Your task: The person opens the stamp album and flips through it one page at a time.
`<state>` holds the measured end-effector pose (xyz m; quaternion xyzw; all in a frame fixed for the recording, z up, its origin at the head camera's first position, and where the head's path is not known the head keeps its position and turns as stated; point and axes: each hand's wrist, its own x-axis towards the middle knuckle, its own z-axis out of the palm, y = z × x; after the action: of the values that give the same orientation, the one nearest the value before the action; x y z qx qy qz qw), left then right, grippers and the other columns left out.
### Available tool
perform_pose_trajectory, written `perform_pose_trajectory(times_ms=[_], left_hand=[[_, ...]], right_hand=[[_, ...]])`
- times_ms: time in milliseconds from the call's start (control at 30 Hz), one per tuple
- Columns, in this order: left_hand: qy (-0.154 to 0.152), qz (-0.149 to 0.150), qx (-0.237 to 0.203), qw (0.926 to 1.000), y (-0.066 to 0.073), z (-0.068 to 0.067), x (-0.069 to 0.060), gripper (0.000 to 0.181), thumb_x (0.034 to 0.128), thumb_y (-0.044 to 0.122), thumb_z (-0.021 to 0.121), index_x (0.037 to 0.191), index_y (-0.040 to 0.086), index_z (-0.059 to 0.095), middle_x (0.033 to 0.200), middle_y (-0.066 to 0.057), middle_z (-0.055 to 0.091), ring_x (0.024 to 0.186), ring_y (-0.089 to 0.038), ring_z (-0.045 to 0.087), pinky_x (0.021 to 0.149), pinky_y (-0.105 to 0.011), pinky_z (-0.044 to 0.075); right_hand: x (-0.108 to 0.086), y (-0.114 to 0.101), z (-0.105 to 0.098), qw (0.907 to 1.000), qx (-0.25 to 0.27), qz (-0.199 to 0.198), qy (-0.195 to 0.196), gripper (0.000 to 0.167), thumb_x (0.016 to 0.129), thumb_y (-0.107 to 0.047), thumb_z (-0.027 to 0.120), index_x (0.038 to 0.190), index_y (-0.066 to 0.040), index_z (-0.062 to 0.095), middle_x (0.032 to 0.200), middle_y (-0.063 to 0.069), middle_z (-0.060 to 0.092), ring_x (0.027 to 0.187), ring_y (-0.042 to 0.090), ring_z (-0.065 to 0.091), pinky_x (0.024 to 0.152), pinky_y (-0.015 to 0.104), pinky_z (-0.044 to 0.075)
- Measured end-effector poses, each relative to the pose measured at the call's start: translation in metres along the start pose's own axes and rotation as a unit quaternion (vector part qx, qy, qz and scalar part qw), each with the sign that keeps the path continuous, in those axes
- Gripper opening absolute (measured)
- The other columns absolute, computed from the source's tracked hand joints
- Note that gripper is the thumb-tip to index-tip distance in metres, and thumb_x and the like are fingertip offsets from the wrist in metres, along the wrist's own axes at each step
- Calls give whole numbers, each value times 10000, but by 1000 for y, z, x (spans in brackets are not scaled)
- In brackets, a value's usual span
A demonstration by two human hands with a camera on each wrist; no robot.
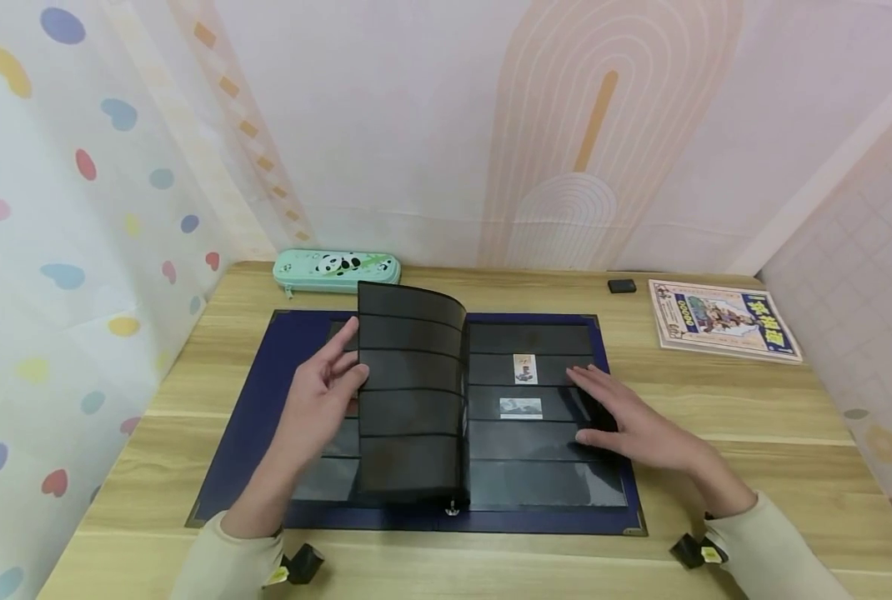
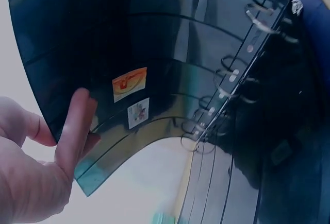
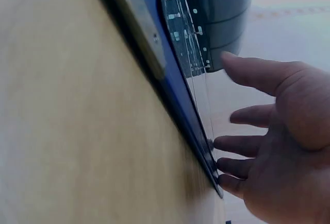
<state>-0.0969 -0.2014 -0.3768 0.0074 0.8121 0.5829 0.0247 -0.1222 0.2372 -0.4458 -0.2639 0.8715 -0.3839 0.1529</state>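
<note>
A blue stamp album [image 1: 239, 417] with metal corners lies spread on the table. My left hand [image 1: 318, 400] pinches the outer edge of a black album page [image 1: 412, 375] that stands raised and curved, thumb on one side and fingers on the other. Two stamps, an orange one [image 2: 129, 84] and a pale one [image 2: 138, 113], show on that page's other face. On the right page sit an upright stamp [image 1: 524, 369] and a grey sideways stamp [image 1: 521, 408]. My right hand [image 1: 633, 421], fingers extended, is at the right page's outer edge; metal rings [image 2: 227, 82] run along the spine.
Behind the album, at the left, lies a mint pencil case [image 1: 337, 271] with a panda. A small black object [image 1: 622, 286] and a colourful booklet [image 1: 724, 321] lie at the back right. Patterned curtains border the wooden table [image 1: 716, 400] at the back and sides.
</note>
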Motion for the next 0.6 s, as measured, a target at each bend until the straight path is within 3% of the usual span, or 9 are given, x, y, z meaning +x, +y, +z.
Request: perform_pose_trajectory(times_ms=[33, 100, 233, 367, 467, 600], left_hand=[[-20, -84, -59, 9999, -1, -2, 2, 669, 1152, 103, 553, 1768, 216, 319, 1611, -209, 581, 1264, -176, 659, 783, -255, 613], [-88, -256, -236, 9994, -2, -7, 5, 669, 1159, 105, 538, 1771, 249, 310, 1631, -206, 562, 1296, -174, 655, 797, -266, 617], [-116, -503, -830, 9952, -4, -13, 10, 653, 1165, 94, 525, 1766, 263, 334, 1608, -188, 596, 1144, -64, 732, 810, -276, 639], [-84, -573, -1404, 9884, -8, -15, 13, 644, 1160, 76, 524, 1762, 225, 349, 1454, -30, 729, 1051, -64, 780, 827, -292, 657], [-57, -628, -1847, 9808, -12, -14, 16, 661, 1153, 50, 524, 1768, 192, 328, 1331, 111, 758, 1059, -70, 786, 850, -283, 654], [75, -749, -2538, 9643, -13, -11, 19, 677, 1149, 12, 513, 1773, 167, 302, 1257, 142, 785, 1026, -62, 799, 851, -260, 651]], right_hand=[[0, 2, 0, 10000, -89, 1, -32, 829, 1059, -240, 788, 1722, -4, 350, 1788, 322, 212, 1638, 600, 144, 1224, 835, 219], [-1, 5, 0, 9996, -275, -28, -84, 878, 1018, -290, 839, 1710, -5, 381, 1788, 321, 209, 1634, 606, 142, 1215, 842, 229], [-2, 10, 0, 9985, -484, -75, -250, 984, 935, -360, 919, 1705, -22, 408, 1806, 305, 169, 1640, 604, 109, 1215, 845, 220], [-3, 11, 1, 9977, -531, -88, -408, 1051, 891, -392, 954, 1712, -35, 403, 1819, 298, 122, 1649, 598, 69, 1220, 844, 205], [-4, 13, 2, 9977, -516, -71, -440, 1074, 888, -398, 956, 1722, -40, 383, 1824, 294, 96, 1653, 594, 44, 1225, 844, 192], [-3, 15, 3, 9973, -575, -61, -445, 1092, 887, -386, 958, 1730, -34, 360, 1828, 289, 73, 1658, 588, 26, 1238, 834, 173]])
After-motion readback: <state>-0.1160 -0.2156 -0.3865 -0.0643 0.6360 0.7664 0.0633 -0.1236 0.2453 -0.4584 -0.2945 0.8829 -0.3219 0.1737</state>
